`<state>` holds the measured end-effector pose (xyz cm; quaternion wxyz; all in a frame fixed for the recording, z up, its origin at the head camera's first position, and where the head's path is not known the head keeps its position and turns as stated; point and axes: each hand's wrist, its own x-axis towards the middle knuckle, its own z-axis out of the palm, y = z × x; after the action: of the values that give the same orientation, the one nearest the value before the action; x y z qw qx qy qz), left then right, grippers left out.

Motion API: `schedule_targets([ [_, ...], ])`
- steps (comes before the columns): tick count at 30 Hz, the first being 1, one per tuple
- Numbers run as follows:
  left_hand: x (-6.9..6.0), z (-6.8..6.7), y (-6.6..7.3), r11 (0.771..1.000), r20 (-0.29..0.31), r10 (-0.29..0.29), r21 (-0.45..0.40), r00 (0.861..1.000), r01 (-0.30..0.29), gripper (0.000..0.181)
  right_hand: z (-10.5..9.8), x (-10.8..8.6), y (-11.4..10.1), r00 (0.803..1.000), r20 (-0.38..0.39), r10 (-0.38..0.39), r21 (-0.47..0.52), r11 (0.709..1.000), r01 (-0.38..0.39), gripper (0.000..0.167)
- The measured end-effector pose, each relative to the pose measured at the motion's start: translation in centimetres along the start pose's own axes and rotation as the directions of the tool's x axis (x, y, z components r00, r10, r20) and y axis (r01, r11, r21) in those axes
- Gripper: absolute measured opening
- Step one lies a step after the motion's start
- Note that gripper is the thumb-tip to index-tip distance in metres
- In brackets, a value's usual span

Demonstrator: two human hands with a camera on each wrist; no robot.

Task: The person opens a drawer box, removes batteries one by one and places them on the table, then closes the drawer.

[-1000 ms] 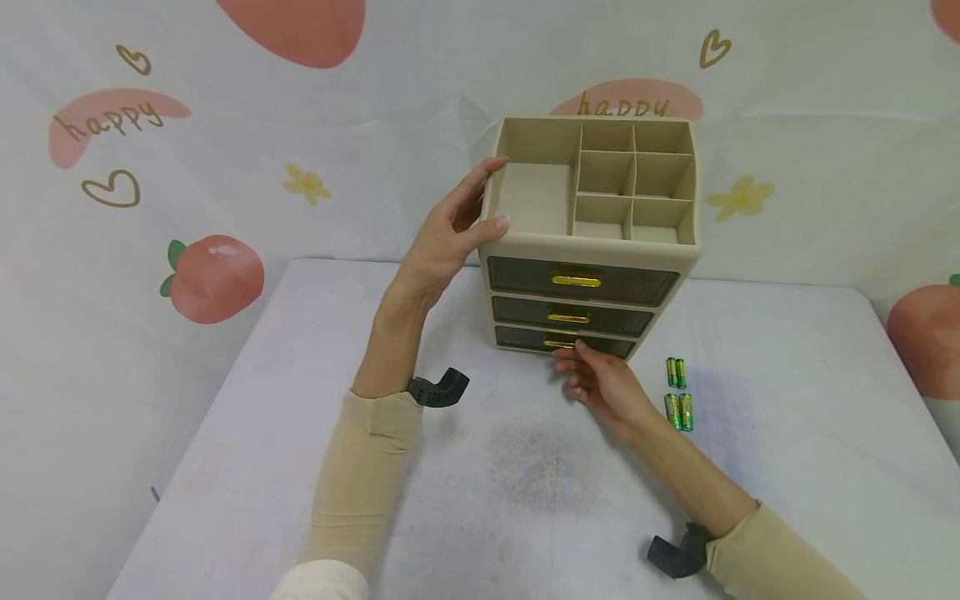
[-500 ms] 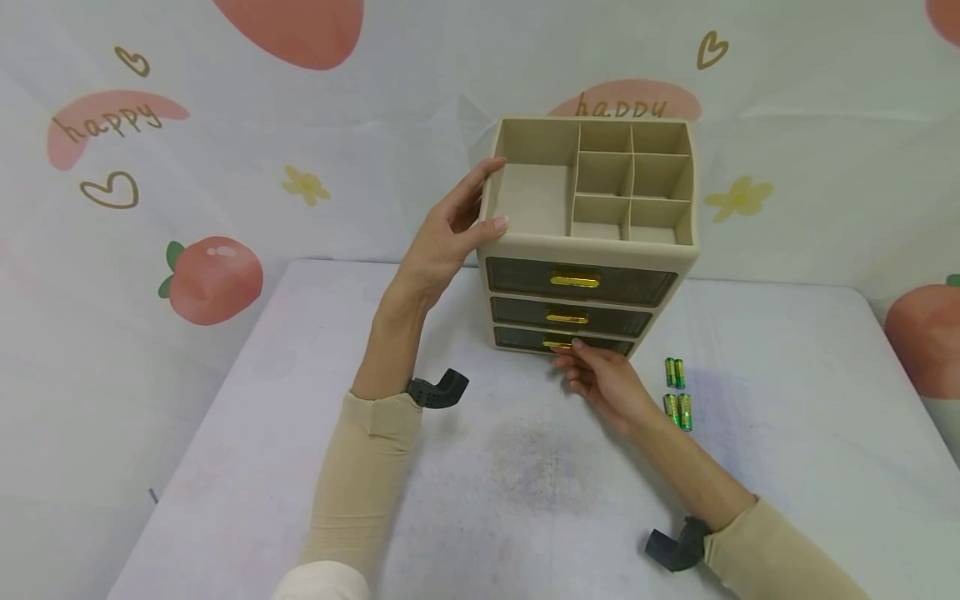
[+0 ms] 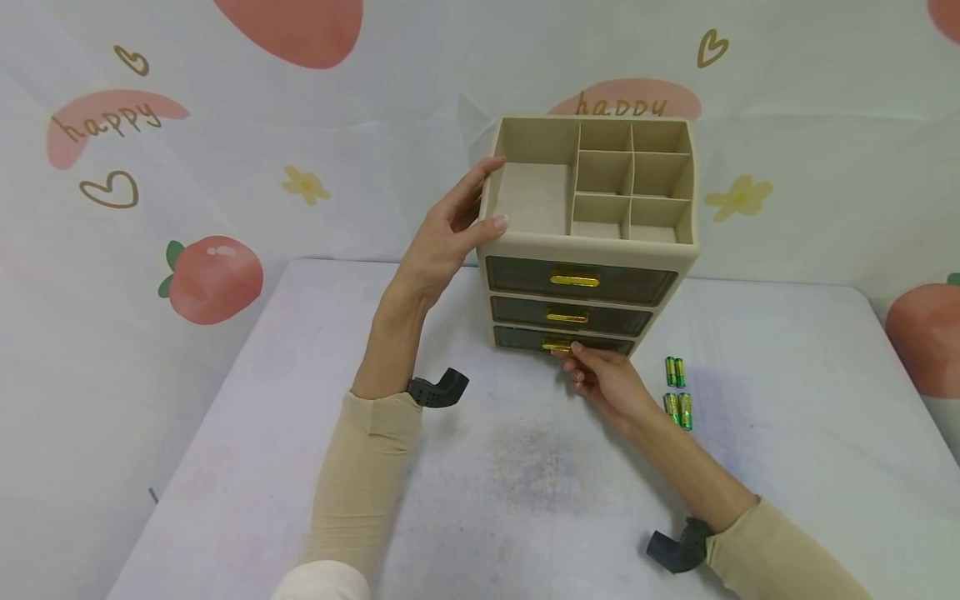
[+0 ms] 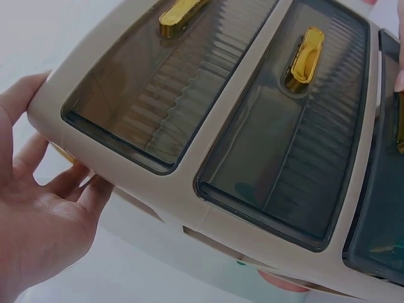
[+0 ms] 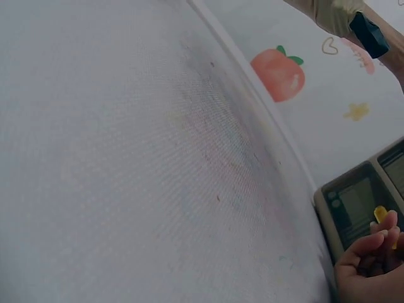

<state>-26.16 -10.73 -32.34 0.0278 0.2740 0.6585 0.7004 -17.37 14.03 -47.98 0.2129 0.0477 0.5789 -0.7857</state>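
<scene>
Drawer organizer (image 3: 588,243) stands upright on tabletop (image 3: 480,517); left hand (image 3: 447,232) grips it at top left, likely to brace it, while right hand (image 3: 609,385) pinches lowest gold handle (image 3: 556,344) from the front.

Setting: a small tabletop recording station — whether the room is a home or a studio cannot be told. Evidence: a pale printed backdrop (image 3: 420,100), creased like hung cloth, rises behind the table, patterned with peaches (image 3: 216,280), outlined hearts (image 3: 135,197), yellow flowers (image 3: 306,184) and "happy" lettering (image 3: 120,117). The white table (image 3: 262,450) bears grey and bluish smudges. A black camera (image 3: 441,388) sits at each of the person's wrists. Objects on it are of household kind — a beige drawer unit (image 3: 588,243) and small green batteries (image 3: 686,412).
</scene>
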Motion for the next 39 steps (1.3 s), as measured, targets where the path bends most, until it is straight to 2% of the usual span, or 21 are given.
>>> schedule_targets([
  [14,0.1,0.0,0.2,1.000,0.010,0.005,0.007,1.000,-0.005,0.063,0.1,-1.6,0.5,1.000,0.002,0.012,-0.007,1.000,-0.012,0.056],
  [39,-0.1,0.0,0.1,1.000,0.011,0.005,0.029,1.000,-0.006,0.064,0.9,-4.3,1.9,0.999,0.006,0.052,-0.018,0.998,-0.052,0.051],
])
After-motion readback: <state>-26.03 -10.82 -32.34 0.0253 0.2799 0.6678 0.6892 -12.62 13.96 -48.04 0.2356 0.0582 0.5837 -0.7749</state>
